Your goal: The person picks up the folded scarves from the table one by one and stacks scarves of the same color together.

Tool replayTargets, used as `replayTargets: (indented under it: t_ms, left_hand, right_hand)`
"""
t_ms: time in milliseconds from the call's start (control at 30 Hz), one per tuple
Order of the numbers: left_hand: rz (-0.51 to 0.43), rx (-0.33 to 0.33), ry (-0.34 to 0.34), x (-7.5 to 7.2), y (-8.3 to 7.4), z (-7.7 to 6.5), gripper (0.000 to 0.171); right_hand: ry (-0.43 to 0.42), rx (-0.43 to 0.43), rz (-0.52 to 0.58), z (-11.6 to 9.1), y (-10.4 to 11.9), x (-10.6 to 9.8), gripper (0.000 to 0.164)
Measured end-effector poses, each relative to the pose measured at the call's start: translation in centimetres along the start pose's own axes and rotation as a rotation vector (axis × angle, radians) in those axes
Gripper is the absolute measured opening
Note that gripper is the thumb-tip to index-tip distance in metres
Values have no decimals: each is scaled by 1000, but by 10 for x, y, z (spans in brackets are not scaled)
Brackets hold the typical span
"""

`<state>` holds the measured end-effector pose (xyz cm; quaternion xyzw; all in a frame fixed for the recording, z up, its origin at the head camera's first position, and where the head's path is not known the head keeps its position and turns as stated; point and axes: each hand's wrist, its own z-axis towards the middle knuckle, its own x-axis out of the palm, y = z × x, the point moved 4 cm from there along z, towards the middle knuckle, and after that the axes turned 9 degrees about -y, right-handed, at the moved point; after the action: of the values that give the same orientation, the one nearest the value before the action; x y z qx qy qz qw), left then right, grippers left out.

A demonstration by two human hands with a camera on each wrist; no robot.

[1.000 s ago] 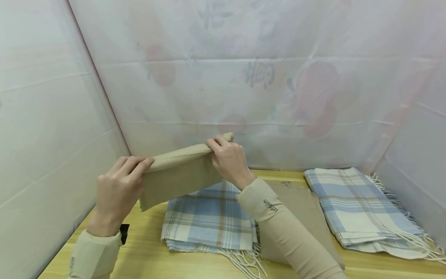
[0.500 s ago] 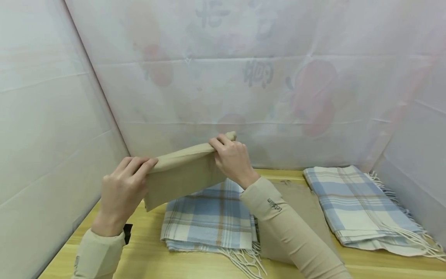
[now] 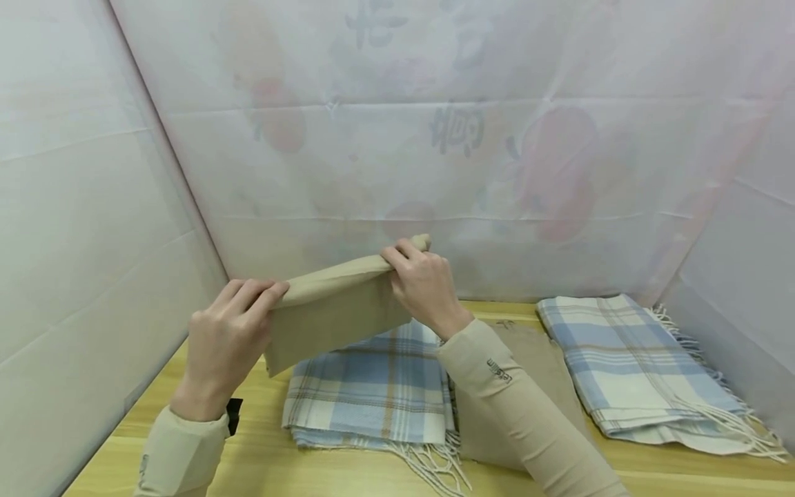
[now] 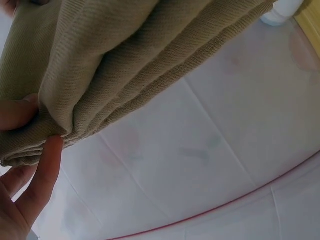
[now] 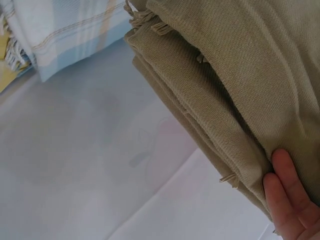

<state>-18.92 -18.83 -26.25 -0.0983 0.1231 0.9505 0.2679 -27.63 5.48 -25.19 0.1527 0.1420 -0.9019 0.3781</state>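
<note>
Held up in the air with both hands, in front of a pale printed curtain (image 3: 348,166): a folded khaki cloth (image 3: 341,317), with upper edge rising from the left hand (image 3: 226,331) towards the right hand (image 3: 425,279) and lower part hanging down. Gripped at the near end by the curled fingers of the left hand, and near the farther end by the curled fingers of the right hand, with a small rolled corner beyond. Composed of several soft layers, with short tufts of thread along the border, as seen from the right wrist. Partly hidden behind this cloth in the head view: a folded blue-and-white plaid scarf (image 3: 366,407), flat on the wood-grain bench (image 3: 261,476), with loose fringe at the near right corner. Just beside it, to the right: a flat khaki piece (image 3: 546,366), partly covered from view by the beige right sleeve (image 3: 540,428). Farther right, next to that piece: another folded plaid scarf (image 3: 633,366), with fringe along the right side. At the left wrist, below the cuff edge: a small black object (image 3: 234,415), not possible to identify.
</note>
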Motion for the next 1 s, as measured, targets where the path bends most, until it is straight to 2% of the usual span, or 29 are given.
replayTargets:
  t_ms: [200, 433, 633, 767, 900, 1000]
  left_hand:
    - [0, -19, -35, 2, -4, 1, 45]
    - [-5, -16, -31, 5, -9, 2, 44]
    - [-46, -5, -59, 7, -12, 2, 44]
    - [-61, -3, -49, 8, -14, 1, 42]
    - [-114, -42, -42, 11, -15, 0, 42]
    - [-159, -95, -48, 8, -17, 1, 46]
  right_hand:
    - [-4, -10, -13, -3, -3, -5, 28]
    - [-9, -14, -21, -6, -8, -12, 25]
    - [1, -17, -24, -5, -10, -16, 26]
    - [15, -25, -30, -7, -11, -18, 25]
    - [9, -37, -36, -10, -14, -20, 24]
    - [-7, -38, -28, -10, -15, -22, 24]
